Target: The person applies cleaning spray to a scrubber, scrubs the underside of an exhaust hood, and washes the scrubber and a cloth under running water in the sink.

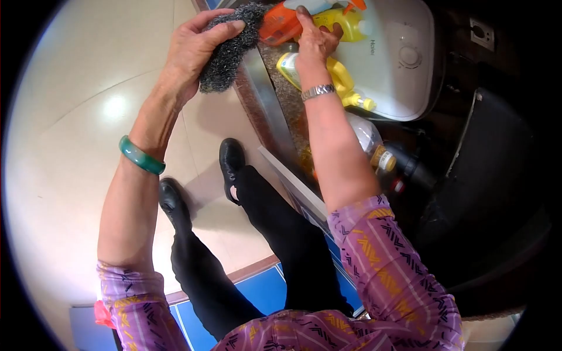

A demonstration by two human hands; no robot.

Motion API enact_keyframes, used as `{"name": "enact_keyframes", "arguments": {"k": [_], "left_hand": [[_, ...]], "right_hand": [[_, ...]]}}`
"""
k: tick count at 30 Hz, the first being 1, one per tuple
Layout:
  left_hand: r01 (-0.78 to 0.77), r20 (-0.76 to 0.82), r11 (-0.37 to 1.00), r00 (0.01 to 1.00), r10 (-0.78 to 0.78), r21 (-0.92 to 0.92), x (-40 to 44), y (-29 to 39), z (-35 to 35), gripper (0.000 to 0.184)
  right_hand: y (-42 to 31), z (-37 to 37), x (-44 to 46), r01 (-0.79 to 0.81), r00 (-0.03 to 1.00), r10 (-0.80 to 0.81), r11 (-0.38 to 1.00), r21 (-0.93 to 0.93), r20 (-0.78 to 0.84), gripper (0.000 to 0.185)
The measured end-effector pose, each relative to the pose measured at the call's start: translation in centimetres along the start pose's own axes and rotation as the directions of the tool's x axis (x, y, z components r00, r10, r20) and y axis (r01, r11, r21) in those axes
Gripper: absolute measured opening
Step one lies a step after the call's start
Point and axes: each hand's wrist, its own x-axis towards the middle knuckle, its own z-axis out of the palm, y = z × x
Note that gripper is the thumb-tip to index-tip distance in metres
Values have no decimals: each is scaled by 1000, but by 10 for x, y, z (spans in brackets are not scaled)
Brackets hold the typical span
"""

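Note:
My left hand (196, 50) is closed around a dark grey, fuzzy scrubbing cloth (225, 64), its thumb on top and the cloth hanging below the fingers. Just right of it, my right hand (316, 42) grips an orange spray bottle (280, 24) that lies sideways, its trigger end pointing right. The cloth's upper end is at the bottle's base; whether they touch I cannot tell. A yellow bottle (346, 24) is just beyond my right fingers. Another yellow bottle (288, 65) with a label lies under my right wrist, partly hidden by it.
A white Haier water heater (380, 76) with a dial stands inside the dark cabinet at right. Below it are a clear bottle (364, 133) and a brown-capped container (383, 158). A wall socket (482, 33) is at upper right. A cabinet edge (293, 181) runs beside my legs.

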Motion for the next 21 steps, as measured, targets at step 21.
{"name": "enact_keyframes", "arguments": {"k": [21], "left_hand": [[13, -115, 1000, 993, -10, 28, -23, -1, -19, 30]], "right_hand": [[14, 30, 55, 38, 986, -43, 999, 34, 163, 67]]}}
